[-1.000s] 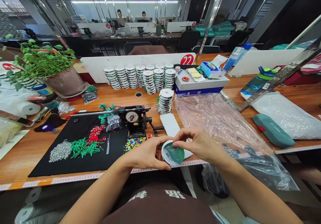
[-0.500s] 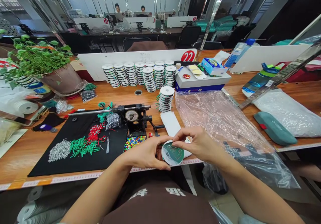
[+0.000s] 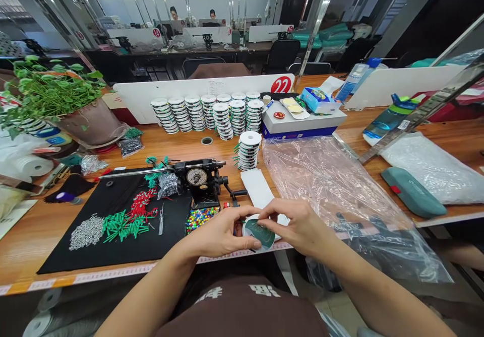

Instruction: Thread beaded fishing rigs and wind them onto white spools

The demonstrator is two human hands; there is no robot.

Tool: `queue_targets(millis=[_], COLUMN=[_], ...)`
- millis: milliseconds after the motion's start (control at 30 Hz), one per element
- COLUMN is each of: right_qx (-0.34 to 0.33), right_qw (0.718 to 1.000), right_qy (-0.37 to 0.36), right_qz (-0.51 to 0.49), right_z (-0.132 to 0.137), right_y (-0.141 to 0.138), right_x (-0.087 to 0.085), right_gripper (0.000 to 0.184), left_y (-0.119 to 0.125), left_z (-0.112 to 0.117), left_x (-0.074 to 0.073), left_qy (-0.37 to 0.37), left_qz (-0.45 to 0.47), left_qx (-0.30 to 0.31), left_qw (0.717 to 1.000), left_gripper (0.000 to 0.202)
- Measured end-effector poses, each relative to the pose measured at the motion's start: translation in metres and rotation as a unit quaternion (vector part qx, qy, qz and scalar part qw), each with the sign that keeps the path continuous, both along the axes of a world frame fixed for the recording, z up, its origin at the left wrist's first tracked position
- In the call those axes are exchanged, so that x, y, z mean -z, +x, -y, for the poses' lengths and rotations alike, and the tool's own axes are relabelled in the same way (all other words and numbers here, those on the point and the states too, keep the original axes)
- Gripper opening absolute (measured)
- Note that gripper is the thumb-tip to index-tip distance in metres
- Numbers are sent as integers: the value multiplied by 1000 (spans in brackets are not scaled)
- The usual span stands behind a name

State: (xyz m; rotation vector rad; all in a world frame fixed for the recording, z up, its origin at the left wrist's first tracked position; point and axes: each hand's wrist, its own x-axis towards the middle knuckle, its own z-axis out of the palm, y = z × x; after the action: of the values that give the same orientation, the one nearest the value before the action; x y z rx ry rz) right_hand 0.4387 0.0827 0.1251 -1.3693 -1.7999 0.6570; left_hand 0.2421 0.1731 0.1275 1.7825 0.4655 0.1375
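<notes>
Both hands hold a small round spool [image 3: 260, 232] with a green and white label just above the desk's front edge. My left hand [image 3: 221, 233] wraps its fingers round the spool's left rim from below. My right hand [image 3: 298, 226] pinches at the spool's top right edge with thumb and forefinger. A white strip of paper [image 3: 257, 188] lies just behind the spool. A black hand-crank winding machine [image 3: 199, 178] stands behind my left hand, with a heap of coloured beads [image 3: 199, 217] in front of it.
A black mat [image 3: 113, 236] carries silver, green and red bead piles. Stacks of white spools [image 3: 212, 113] line the back divider; one more stack [image 3: 248, 150] stands nearer. A crumpled clear plastic bag [image 3: 340, 196] lies right, a potted plant [image 3: 71, 105] left, a white box [image 3: 302, 123] behind.
The spool has tilted flatter and lower toward the desk edge. My right fingers have slid across its top rim toward the left hand.
</notes>
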Motion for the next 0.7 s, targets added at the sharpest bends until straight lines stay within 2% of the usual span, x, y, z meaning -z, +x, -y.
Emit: queue_targets(millis=[200,433,567,633,700], right_qx=[-3,-23,-16,-18,-23], right_qw=[996,998,998,997,996], right_qy=[33,-62,-63,-69,-80], right_qz=[85,-5,-9,-21,-36], right_z=[3,-4,-6,-6,-7], right_y=[-5,-2,-1,0,0], right_x=[1,-5,-3,-3,-3], right_gripper=[12,11,11,11,10], left_y=[-1,-3,-4,-5,-6], left_z=[-2,-3,-3,-2,-1], left_x=[8,15,18,19,20], left_qy=[-36,-83,-135,-136,-124], left_qz=[-15,-6,9,7,3], left_qx=[0,16,18,20,15], left_qw=[999,996,991,990,992], left_gripper=[55,49,66,75,75])
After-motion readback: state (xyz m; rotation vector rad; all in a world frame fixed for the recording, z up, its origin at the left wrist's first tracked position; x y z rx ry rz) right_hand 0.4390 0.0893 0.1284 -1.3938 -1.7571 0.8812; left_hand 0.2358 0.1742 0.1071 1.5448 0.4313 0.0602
